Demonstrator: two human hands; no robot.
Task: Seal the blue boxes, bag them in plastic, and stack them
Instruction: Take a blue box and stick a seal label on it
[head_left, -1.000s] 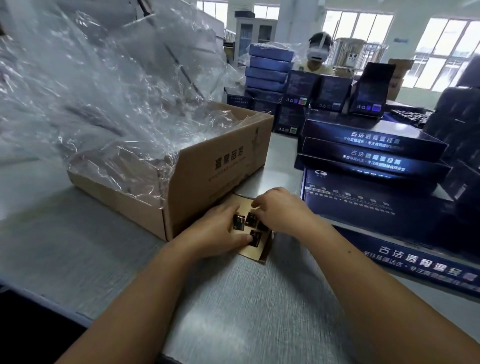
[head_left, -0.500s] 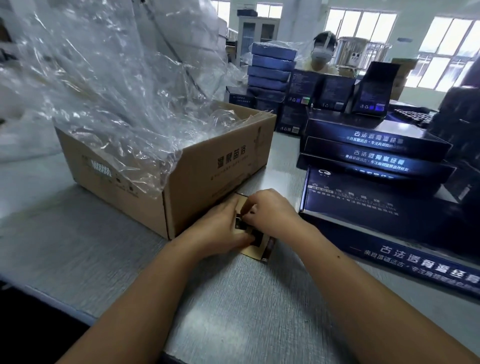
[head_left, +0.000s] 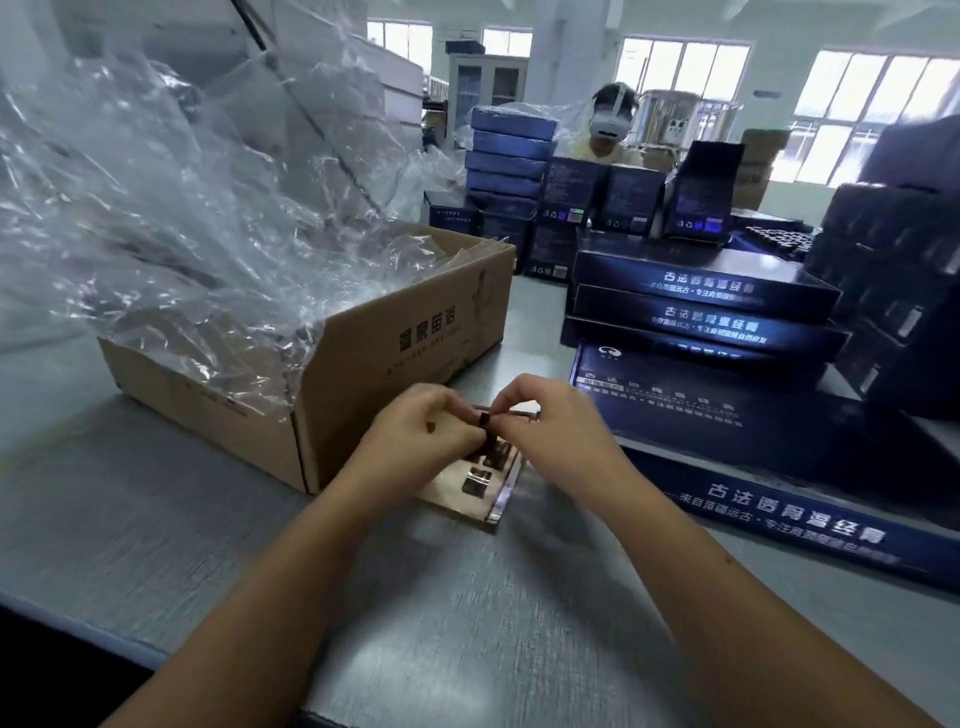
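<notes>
- At the far left, a heap of clear plastic bags (head_left: 182, 218) rises out of one open cardboard carton (head_left: 405, 338). It hides the inside of the carton, and we cannot count the bags.
- Just beside the near corner of the carton, one brown backing sheet (head_left: 452, 493) lies on the grey table (head_left: 467, 623). We see a few dark stickers on it; the hands cover the rest.
- The left hand (head_left: 421, 431) and the right hand (head_left: 556, 426) meet above this sheet. The curled fingertips of both pinch one small dark sticker (head_left: 484, 419) between them.
- Further back, in the middle, we count about five wrapped boxes in a back stack (head_left: 506, 150). A person with a headset (head_left: 613, 122) is behind it.
- At the right stand the blue boxes (head_left: 701, 291): three flat ones are stacked on a fourth, which lies near the right forearm. Neither hand touches them.
</notes>
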